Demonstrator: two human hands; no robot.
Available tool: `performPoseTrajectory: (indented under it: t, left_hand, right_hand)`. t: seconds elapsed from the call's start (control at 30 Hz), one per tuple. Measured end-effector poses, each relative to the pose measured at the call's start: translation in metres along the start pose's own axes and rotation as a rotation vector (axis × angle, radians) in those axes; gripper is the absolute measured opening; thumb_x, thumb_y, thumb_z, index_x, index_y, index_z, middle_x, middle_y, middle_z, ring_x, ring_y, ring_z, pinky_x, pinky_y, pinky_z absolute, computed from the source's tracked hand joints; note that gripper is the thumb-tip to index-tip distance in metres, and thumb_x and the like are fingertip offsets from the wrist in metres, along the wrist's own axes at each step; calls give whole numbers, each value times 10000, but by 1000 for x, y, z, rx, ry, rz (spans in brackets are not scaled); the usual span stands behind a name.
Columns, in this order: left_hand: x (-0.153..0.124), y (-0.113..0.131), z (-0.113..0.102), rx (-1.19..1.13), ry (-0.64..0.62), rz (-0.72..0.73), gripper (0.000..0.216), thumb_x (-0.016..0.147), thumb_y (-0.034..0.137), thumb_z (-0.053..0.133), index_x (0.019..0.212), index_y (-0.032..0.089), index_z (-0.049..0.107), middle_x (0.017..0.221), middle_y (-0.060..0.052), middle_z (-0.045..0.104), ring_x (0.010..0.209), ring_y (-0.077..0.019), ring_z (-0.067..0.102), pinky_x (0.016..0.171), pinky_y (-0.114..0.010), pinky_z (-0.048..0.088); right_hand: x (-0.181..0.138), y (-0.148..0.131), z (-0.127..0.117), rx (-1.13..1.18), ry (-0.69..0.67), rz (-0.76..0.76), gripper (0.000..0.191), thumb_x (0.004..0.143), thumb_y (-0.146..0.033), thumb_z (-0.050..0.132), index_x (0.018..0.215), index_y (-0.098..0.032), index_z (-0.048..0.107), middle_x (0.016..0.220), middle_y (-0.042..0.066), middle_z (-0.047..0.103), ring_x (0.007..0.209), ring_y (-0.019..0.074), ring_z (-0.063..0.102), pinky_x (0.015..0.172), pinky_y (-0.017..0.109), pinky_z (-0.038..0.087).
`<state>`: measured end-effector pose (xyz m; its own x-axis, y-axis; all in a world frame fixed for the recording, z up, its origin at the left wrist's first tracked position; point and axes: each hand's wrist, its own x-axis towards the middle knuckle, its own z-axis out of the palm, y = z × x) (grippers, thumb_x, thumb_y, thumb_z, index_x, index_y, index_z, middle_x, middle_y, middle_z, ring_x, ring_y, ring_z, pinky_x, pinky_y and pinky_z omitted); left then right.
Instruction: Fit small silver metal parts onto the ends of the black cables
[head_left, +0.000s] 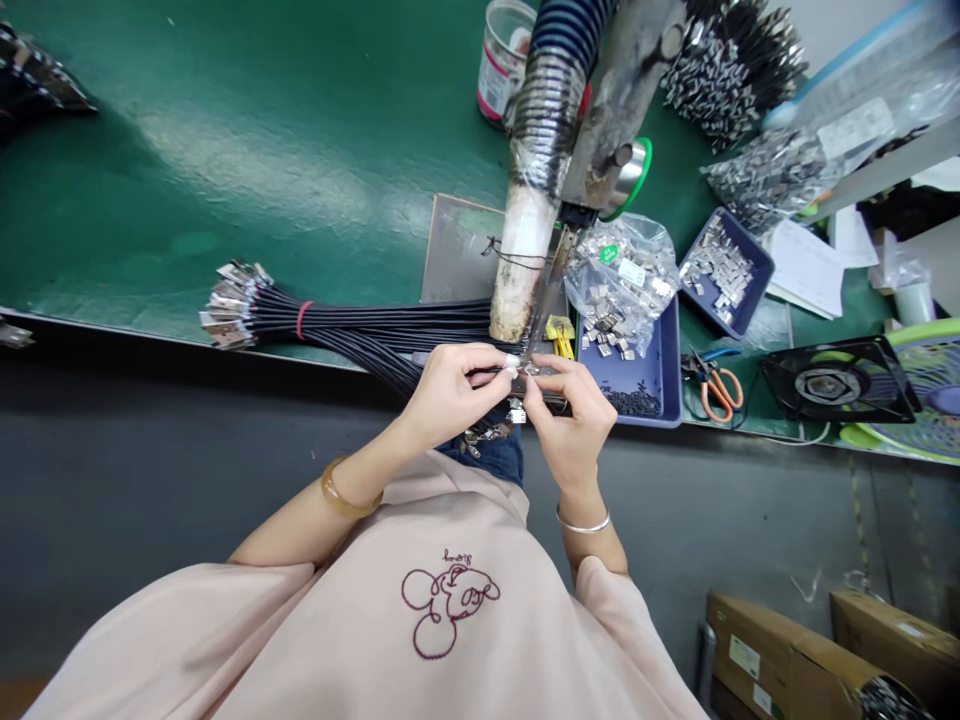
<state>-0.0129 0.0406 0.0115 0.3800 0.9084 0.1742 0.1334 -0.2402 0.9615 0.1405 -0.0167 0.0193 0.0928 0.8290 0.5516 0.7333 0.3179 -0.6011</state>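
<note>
My left hand and my right hand meet at the bench edge, each closed in a pinch. Something small and whitish or metallic sits between the fingertips, too small to name. Just above them the slim metal rod of a soldering tool comes down, close to the fingertips. Beside my left hand runs a bundle of black cables tied with a red band. Metal connectors cap its far left end. More metal cable ends hang below my hands.
A fume hose hangs over the work spot. To the right lie a blue tray with a bag of metal shells, a smaller tray, orange-handled pliers and a black fan. Cardboard boxes stand on the floor.
</note>
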Motion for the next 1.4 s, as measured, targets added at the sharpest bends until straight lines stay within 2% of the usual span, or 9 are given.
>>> performPoseTrajectory:
  t: [0.1, 0.33, 0.43, 0.53, 0.63, 0.73, 0.8, 1.03, 1.4]
  left_hand:
    - [0, 1, 0, -26, -20, -19, 199, 838, 179, 601, 692, 113, 719, 655, -22, 634, 555, -82, 483, 516, -201, 355]
    - [0, 1, 1, -26, -69, -65, 185, 825, 172, 591, 780, 115, 761, 712, -24, 704, 583, -89, 523, 536, -195, 379]
    - [-1, 0, 1, -18, -68, -76, 175, 824, 179, 593, 741, 116, 734, 639, -1, 632, 560, -82, 475, 522, -199, 347]
    - [-4, -1, 3, 28, -34, -80, 141, 815, 165, 588, 719, 122, 681, 526, 48, 463, 504, -64, 353, 486, -201, 268]
    - [-8, -3, 5, 16, 3, -71, 84, 820, 151, 574, 786, 138, 650, 520, 70, 423, 485, -58, 322, 483, -194, 262]
    - [-10, -3, 5, -22, -7, -62, 75, 824, 154, 578, 825, 145, 653, 539, 64, 467, 488, -63, 375, 486, -185, 295]
    - [-10, -3, 4, -33, -21, -58, 86, 819, 159, 585, 806, 144, 669, 558, 47, 515, 508, -74, 430, 490, -184, 323]
    - [-9, -1, 7, -23, 26, -61, 122, 806, 160, 602, 778, 132, 717, 645, 1, 641, 578, -102, 540, 534, -193, 411]
    - [-7, -1, 8, 16, 79, -28, 139, 798, 149, 616, 813, 130, 753, 711, -20, 711, 590, -106, 581, 583, -197, 473]
  right_hand:
    - [-2, -1, -2, -20, -6, -50, 128, 865, -111, 646, 809, -225, 628, 1007, 49, 765, 936, 176, 743, 830, 327, 610]
    - [-8, 0, -3, -96, -23, -103, 132, 879, -105, 622, 854, -230, 588, 1022, 61, 765, 943, 171, 748, 790, 296, 606]
    - [-9, -1, -1, -118, 17, -108, 135, 882, -111, 634, 868, -237, 589, 994, 44, 765, 911, 162, 748, 770, 282, 601]
    - [-13, -3, 4, -132, 56, -111, 155, 870, -91, 650, 859, -233, 590, 954, 36, 760, 863, 146, 738, 728, 259, 596]
    - [-17, -5, 7, -22, 41, 23, 130, 882, -115, 643, 833, -228, 601, 916, 27, 736, 846, 143, 732, 682, 248, 610]
    - [-18, -4, 7, 191, -6, 260, 92, 909, -186, 628, 826, -208, 598, 939, 29, 707, 782, 128, 737, 654, 240, 631]
    - [-17, -3, 5, 248, -24, 320, 91, 914, -210, 628, 830, -200, 595, 969, 34, 704, 778, 127, 740, 673, 249, 642]
    - [-10, 1, 4, 42, 35, 64, 106, 876, -137, 668, 820, -223, 646, 918, 17, 732, 843, 148, 717, 692, 272, 619]
    - [-4, 1, 4, -82, 47, -67, 125, 874, -141, 674, 824, -249, 636, 925, 14, 743, 850, 159, 725, 764, 303, 596]
